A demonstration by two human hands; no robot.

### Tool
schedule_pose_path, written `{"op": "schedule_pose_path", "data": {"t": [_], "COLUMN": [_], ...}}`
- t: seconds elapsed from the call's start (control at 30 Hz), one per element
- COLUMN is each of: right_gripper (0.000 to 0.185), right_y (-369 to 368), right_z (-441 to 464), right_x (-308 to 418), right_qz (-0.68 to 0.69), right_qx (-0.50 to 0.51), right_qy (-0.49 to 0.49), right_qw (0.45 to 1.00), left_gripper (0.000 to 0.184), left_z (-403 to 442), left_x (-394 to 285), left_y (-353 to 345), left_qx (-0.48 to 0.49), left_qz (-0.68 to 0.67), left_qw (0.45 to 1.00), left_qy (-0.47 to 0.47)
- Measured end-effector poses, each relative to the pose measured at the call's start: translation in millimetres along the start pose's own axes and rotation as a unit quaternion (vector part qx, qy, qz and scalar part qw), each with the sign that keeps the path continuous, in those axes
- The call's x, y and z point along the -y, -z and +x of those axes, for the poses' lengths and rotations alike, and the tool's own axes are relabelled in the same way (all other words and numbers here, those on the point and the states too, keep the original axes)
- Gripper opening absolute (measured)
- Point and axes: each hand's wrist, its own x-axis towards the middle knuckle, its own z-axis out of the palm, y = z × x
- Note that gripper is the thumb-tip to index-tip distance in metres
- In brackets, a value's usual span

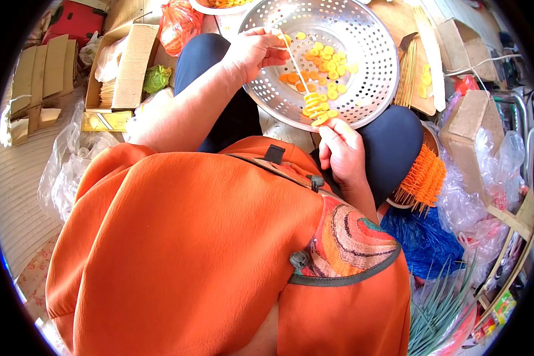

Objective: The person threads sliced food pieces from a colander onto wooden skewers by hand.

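Orange slices (326, 59), probably carrot, lie in a metal colander (374, 71) resting across my knees. A thin skewer (295, 64) slants over the colander, with several slices (315, 105) threaded near its lower end. My right hand (343, 147) pinches that lower end at the colander's near rim. At the upper left, my left hand (256, 52) is closed at the skewer's other end, its fingertips around an orange slice (285, 40).
Bare skewers (407, 74) lie on a wooden board (422, 98) at the right. Filled orange skewers (424, 178) stand in a bowl beside my right knee. Cardboard boxes (137, 59), a blue bag (424, 237) and green onions (439, 314) surround me.
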Motion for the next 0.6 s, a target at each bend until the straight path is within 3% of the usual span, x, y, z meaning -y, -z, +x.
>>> {"op": "schedule_pose_path", "data": {"t": [0.33, 0.47, 0.6], "right_gripper": [0.013, 0.014, 0.015], "right_y": [0.4, 1.1, 1.9], "right_z": [2.1, 1.7, 1.8], "right_x": [-3.3, -3.8, -6.1], "right_qz": [0.042, 0.082, 0.095], "right_qx": [-0.017, -0.027, -0.031], "right_qy": [0.037, 0.067, 0.075], "right_qw": [0.998, 0.994, 0.992], "left_gripper": [0.018, 0.019, 0.024], "left_z": [-8.4, -17.5, -23.9], "left_x": [14.5, 25.0, 39.3], "left_y": [-7.8, -17.6, -26.3], "left_qx": [0.095, 0.237, 0.318], "left_qz": [0.122, 0.264, 0.350], "left_qw": [0.986, 0.929, 0.878], "left_qy": [0.062, 0.105, 0.081]}}
